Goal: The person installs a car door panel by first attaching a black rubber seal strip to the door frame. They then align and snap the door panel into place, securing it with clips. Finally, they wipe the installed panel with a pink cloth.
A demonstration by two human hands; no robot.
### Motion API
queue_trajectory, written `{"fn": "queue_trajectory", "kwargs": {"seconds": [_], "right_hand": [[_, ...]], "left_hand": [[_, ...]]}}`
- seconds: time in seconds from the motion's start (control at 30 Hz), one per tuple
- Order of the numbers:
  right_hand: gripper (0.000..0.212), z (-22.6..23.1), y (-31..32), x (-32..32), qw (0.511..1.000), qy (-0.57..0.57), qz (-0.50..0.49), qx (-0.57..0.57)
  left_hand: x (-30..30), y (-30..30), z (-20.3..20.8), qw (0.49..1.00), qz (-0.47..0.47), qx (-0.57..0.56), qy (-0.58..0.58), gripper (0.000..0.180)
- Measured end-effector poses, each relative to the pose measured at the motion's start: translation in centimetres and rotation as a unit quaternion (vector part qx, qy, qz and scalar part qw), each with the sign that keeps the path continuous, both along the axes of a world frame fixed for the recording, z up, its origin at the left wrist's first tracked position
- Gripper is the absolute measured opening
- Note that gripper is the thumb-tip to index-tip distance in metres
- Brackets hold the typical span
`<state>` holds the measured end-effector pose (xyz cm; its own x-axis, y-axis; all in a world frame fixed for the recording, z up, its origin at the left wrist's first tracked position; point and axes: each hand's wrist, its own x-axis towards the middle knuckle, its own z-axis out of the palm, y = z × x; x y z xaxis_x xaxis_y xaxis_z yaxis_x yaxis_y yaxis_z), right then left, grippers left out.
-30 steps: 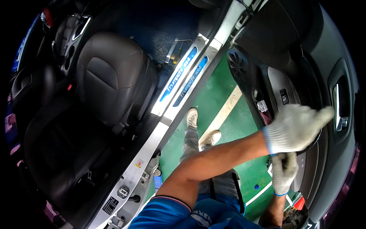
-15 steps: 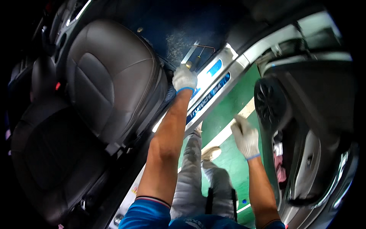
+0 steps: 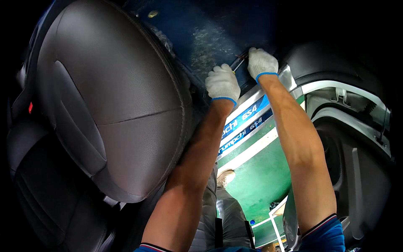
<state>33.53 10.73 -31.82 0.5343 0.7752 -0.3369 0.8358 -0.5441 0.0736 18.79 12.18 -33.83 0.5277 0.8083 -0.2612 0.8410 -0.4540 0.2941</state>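
Observation:
My left hand (image 3: 222, 82), in a white knit glove with a blue cuff, is closed around a bundle of thin hand tools. A narrow metal shaft (image 3: 238, 64) sticks out of it toward my right hand; the handles are hidden in the glove. My right hand (image 3: 262, 63), gloved alike, is closed beside the tool ends, close to a thin reddish rod (image 3: 242, 56). What its fingers grip is hidden. Both hands are over the dark blue floor covering (image 3: 210, 44) of a car, just inside the door sill (image 3: 245, 119).
A dark leather car seat (image 3: 121, 80) fills the left. The open door (image 3: 357, 168) stands at the right. Below the sill lies a green floor (image 3: 260, 176) with white lines, with my shoe (image 3: 226, 178) on it. A small yellowish round object (image 3: 153, 14) lies at the far left of the covering.
My right hand has risen from over the green floor into the car, beside the tools, and closed. My left hand still holds the tools. The view has moved closer to the seat.

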Motion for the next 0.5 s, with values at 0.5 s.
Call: {"fn": "queue_trajectory", "kwargs": {"seconds": [0.5], "right_hand": [[0.027,14.9,-20.7,-16.2,0.922,0.212,-0.185,0.265]], "left_hand": [[-8.6,-10.7,15.1,0.592,0.250,-0.656,-0.397,0.034]]}}
